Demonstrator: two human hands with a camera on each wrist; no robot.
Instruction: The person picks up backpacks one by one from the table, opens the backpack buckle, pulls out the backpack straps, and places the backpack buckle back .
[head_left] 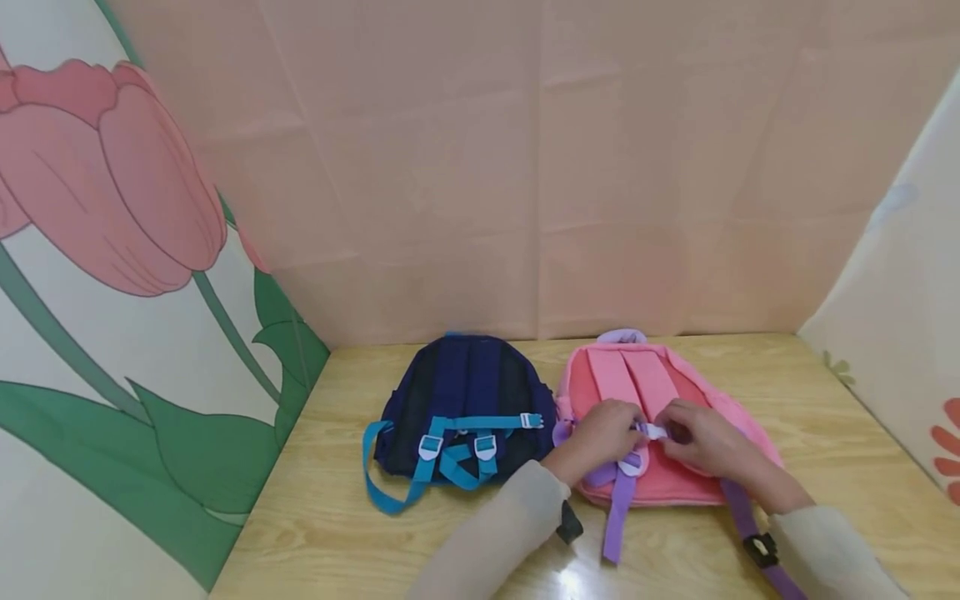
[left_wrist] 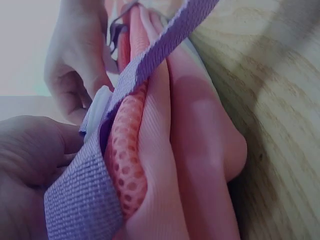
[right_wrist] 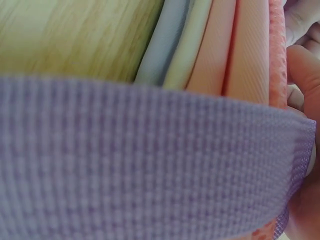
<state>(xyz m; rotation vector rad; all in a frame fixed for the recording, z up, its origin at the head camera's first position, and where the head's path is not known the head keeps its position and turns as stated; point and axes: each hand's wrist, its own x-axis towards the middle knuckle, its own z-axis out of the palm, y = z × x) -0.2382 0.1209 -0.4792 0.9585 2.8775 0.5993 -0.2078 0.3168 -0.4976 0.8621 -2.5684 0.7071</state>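
A pink backpack [head_left: 678, 487] lies on the table with its padded straps facing up. Across its back runs a thin purple strap with a white buckle [head_left: 654, 431]. My left hand [head_left: 609, 432] pinches the buckle's left end, while my right hand [head_left: 701, 437] pinches it from the right. The fingers hide most of the buckle; whether its halves are joined, I cannot tell. In the left wrist view the white plastic [left_wrist: 99, 110] shows between both hands. Purple webbing [right_wrist: 125, 155] fills much of the right wrist view, beside the hand's edge.
A navy backpack [head_left: 468, 375] with blue straps [head_left: 420, 483] lies just left of the pink one. Loose purple strap ends [head_left: 617, 525] hang towards the front of the wooden table [head_left: 322, 500]. A pinkish cloth backdrop [head_left: 450, 167] stands behind.
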